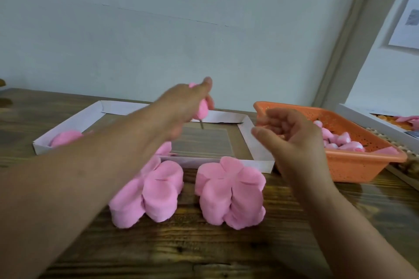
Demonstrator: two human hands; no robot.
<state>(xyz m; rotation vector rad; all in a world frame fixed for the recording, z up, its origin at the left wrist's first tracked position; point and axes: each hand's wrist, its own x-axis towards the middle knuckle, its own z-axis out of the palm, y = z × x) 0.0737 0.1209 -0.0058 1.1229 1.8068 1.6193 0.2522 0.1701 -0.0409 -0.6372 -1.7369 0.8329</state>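
My left hand [181,108] reaches out over a shallow white paper tray [249,138] and grips a small pink flower bud [202,110] with a thin stem hanging below it. My right hand [292,136] hovers loosely curled and holds nothing, between the tray and an orange plastic basket [362,165] that has several pink pieces inside. Two stacks of pink flower-shaped petals stand on the wooden table [204,251] in front: the left stack [154,192] and the right stack [231,192]. More pink pieces [65,137] lie in the tray's left end.
A pale wall rises right behind the table. At the far right lies a white tray [362,118] with orange and pink pieces. A paper sheet [408,18] hangs on the right wall.
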